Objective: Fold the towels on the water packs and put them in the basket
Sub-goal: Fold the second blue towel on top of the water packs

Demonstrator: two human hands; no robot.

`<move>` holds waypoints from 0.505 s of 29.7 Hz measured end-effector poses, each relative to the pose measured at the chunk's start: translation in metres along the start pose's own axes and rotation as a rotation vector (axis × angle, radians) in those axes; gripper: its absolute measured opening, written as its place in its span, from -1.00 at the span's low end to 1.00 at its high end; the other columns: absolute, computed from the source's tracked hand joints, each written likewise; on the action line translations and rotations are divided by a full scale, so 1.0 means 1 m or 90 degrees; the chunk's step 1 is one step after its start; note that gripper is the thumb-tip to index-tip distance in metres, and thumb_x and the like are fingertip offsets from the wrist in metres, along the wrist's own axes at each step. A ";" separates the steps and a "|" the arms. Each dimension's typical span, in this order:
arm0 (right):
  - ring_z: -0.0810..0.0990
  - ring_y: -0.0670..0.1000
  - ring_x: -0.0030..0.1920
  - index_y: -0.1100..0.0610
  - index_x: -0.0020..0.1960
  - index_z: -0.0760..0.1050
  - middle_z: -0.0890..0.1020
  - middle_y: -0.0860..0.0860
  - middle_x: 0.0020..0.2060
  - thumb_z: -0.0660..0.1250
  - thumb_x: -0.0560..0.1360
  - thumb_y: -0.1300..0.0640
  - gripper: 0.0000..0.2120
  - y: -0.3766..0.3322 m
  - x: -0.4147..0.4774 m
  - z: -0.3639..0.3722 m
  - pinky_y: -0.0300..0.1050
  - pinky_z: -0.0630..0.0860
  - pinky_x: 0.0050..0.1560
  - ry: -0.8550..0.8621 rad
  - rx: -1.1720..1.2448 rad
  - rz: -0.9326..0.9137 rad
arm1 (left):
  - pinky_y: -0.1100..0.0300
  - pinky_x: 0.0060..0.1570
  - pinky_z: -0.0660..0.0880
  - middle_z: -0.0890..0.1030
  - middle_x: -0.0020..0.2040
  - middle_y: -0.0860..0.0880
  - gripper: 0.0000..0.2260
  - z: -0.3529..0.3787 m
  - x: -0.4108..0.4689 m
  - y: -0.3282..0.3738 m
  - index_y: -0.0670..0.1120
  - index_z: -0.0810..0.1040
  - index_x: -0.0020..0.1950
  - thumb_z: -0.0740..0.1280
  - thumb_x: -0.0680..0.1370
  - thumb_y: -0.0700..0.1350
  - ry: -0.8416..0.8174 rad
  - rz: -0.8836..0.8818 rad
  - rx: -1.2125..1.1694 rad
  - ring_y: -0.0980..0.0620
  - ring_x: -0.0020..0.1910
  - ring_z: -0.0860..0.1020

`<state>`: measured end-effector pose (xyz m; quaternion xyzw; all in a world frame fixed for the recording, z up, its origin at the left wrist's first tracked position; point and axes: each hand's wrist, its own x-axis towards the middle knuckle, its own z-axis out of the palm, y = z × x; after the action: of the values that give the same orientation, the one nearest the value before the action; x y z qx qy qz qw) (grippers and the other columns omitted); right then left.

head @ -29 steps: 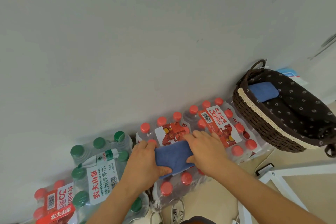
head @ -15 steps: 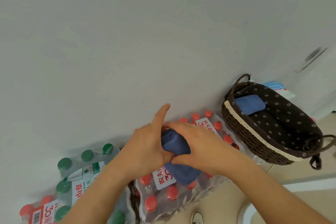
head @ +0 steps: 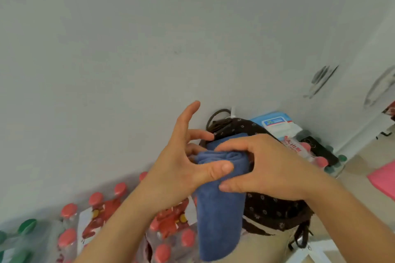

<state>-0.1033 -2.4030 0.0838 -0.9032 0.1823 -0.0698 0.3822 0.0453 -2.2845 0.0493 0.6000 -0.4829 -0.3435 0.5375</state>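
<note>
A folded blue towel (head: 220,215) hangs in the air in front of the dark brown basket (head: 271,209). My right hand (head: 265,166) grips its top end, fingers curled over it and thumb underneath. My left hand (head: 181,166) pinches the towel's left side with the thumb in front, while its index finger sticks up free. The basket has a flower-dotted lining and is mostly hidden behind my hands. Shrink-wrapped water packs with red caps (head: 171,222) lie below at the lower left.
A grey wall fills the upper view. Green-capped bottles (head: 25,226) sit at the far left edge. Behind the basket lie a blue-white package (head: 277,124) and more bottles (head: 314,156). A pink mat (head: 384,179) is on the floor at right, a white frame (head: 316,250) below.
Both hands lifted the towel off the red-capped water pack and carried it right, in front of the basket. The view swung right. The towel now hangs down long.
</note>
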 end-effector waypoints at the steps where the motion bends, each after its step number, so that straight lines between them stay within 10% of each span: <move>1: 0.62 -0.20 -0.05 -0.05 0.03 0.60 0.67 -0.16 -0.08 0.57 0.29 0.09 -0.66 0.017 -0.006 -0.015 -0.27 0.52 -0.03 0.045 0.035 0.006 | 0.15 0.08 0.55 0.51 0.22 0.10 -0.01 0.017 0.014 -0.003 0.37 0.01 0.45 0.58 0.22 0.15 -0.031 -0.012 -0.018 0.09 0.10 0.60; 5: 0.63 -0.13 -0.14 0.04 -0.06 0.58 0.67 -0.07 -0.19 0.49 0.24 0.19 -0.71 0.066 -0.007 -0.039 -0.27 0.55 -0.09 0.173 0.302 0.057 | 0.28 0.12 0.50 0.47 0.27 0.30 -0.15 0.042 0.026 -0.012 0.28 0.14 0.44 0.57 0.33 -0.05 -0.162 -0.064 0.043 0.27 0.24 0.48; 9: 0.62 -0.04 -0.12 0.16 0.02 0.56 0.65 0.03 -0.18 0.34 0.18 0.24 -0.61 0.124 0.000 -0.057 -0.16 0.52 -0.09 0.148 0.488 0.151 | 0.15 0.01 0.58 0.58 0.10 0.11 -0.50 0.057 0.044 -0.021 0.22 0.43 0.26 0.50 0.36 0.08 -0.015 -0.109 0.038 0.11 0.06 0.60; 15: 0.63 -0.09 0.07 -0.14 0.19 0.50 0.66 -0.07 0.04 0.51 0.32 0.10 -0.53 0.164 0.005 -0.069 -0.13 0.53 0.12 0.010 0.375 0.193 | 0.24 -0.08 0.55 0.62 -0.03 0.12 -0.88 0.071 0.065 -0.035 0.09 0.52 0.10 0.30 0.57 -0.04 0.060 -0.110 0.142 0.16 -0.05 0.60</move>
<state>-0.1623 -2.5557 0.0144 -0.7157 0.2897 -0.0688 0.6317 0.0054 -2.3698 0.0090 0.7107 -0.4390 -0.3040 0.4580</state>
